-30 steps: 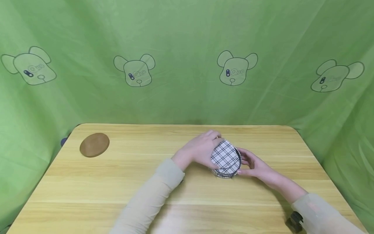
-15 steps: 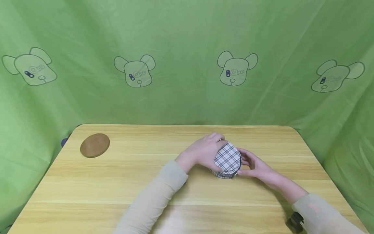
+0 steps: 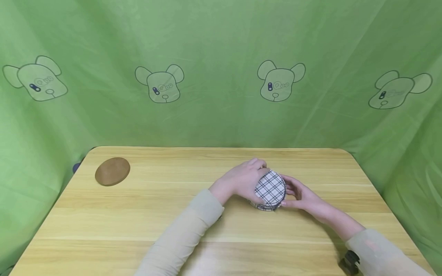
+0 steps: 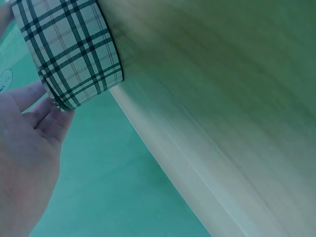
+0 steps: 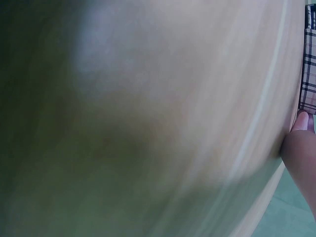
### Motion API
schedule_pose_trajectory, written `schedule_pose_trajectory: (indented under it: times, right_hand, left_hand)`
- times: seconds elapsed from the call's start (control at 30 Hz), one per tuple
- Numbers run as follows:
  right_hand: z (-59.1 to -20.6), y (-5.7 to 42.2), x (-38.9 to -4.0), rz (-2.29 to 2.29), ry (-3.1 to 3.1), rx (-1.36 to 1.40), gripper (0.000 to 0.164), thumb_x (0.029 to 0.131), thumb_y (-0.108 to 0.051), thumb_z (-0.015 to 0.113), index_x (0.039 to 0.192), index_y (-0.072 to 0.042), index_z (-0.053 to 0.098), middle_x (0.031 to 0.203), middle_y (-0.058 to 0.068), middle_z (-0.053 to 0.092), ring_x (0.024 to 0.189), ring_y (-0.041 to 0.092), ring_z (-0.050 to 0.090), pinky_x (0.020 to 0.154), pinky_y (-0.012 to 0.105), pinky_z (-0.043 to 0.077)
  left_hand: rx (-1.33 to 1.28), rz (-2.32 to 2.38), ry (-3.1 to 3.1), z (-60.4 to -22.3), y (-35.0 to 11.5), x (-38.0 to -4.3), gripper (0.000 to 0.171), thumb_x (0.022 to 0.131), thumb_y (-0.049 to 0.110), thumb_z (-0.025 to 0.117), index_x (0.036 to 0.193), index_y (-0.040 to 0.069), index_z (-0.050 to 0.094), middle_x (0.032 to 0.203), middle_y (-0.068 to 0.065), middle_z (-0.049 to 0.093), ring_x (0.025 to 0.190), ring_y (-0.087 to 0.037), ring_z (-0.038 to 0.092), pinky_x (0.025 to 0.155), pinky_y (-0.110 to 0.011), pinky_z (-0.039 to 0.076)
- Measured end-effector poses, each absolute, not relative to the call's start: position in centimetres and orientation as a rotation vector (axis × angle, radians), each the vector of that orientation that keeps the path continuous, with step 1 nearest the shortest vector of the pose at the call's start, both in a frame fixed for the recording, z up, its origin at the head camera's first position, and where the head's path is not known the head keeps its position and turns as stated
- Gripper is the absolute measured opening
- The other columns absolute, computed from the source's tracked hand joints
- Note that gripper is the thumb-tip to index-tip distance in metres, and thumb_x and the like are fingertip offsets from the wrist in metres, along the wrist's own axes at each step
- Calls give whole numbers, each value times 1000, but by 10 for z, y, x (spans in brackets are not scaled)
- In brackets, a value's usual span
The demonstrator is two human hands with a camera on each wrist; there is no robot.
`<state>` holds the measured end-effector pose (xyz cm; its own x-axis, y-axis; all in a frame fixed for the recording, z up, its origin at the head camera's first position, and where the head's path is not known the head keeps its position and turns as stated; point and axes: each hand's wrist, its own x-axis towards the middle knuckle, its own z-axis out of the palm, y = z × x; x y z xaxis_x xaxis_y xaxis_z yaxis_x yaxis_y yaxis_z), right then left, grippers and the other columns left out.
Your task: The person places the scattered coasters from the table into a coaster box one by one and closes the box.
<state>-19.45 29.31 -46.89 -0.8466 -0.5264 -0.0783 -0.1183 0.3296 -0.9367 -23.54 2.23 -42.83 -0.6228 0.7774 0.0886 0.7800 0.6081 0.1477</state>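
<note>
A round box [image 3: 271, 188] with a white-and-black plaid pattern and dark edging sits on the table, right of the middle. My left hand [image 3: 244, 181] grips its lid from the left, thumb at the near edge and fingers at the far edge. On the right side, my right hand [image 3: 301, 195] holds the box between thumb and fingers. The plaid side wall [image 4: 74, 49] shows in the left wrist view, with fingertips touching its edge. Only a strip of the box [image 5: 309, 69] and part of my right hand [image 5: 302, 143] enter the right wrist view. The inside of the box is hidden.
A flat brown disc [image 3: 112, 171] lies at the back left of the wooden table [image 3: 165, 214]. Green cloth [image 3: 221, 115] with line-drawn animal heads hangs behind and at both sides. A dark device [image 3: 349, 262] sits by the right sleeve.
My left hand has moved slightly right and toward me, shifting the lid the same way. The dark gap at the box's right edge has closed up. My right hand stays almost still.
</note>
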Motion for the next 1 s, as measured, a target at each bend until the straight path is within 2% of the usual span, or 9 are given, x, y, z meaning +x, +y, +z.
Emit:
schedule_pose_trajectory:
  times: [1.0]
  right_hand:
    - [-470,293,-195,-1531,2234,-551,91,93,-3,76,164,8,20,159,39,36,121,-9,55,105,5,42]
  left_hand:
    - [-1353,-257,-2838,-429,23,-234,102,77,66,84,155,9,52,153,-5,53,141,-17,48,126,-28,41]
